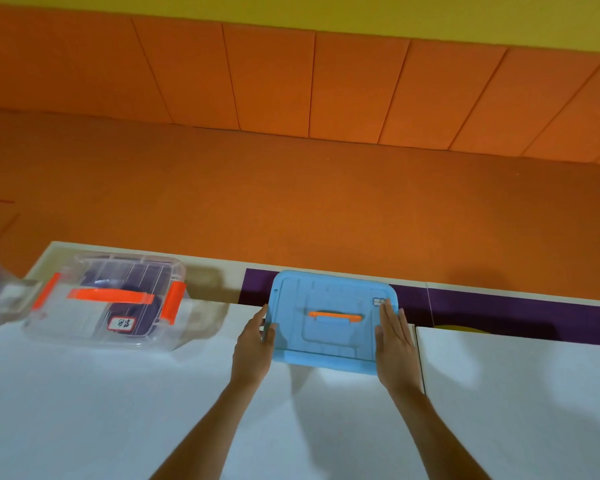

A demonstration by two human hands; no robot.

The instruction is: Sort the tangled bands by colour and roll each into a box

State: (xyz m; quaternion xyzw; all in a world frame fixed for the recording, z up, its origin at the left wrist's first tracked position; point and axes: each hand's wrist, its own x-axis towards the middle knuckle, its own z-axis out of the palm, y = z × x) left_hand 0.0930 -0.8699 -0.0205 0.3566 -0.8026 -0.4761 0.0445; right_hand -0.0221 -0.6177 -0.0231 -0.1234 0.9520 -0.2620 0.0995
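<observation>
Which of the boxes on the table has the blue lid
The box between the two hands, left hand and right hand: its blue lid is opaque. The clear box to its left has a see-through lid with orange clips.

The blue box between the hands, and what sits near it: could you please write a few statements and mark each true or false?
1. Both hands, left hand and right hand, flank the blue box. True.
2. The blue box has a green handle. False: the handle is orange.
3. A clear box stands to the left of the blue one. True.
4. The clear box has blue latches. False: its latches are orange.
5. The clear box carries a label. True.
</observation>
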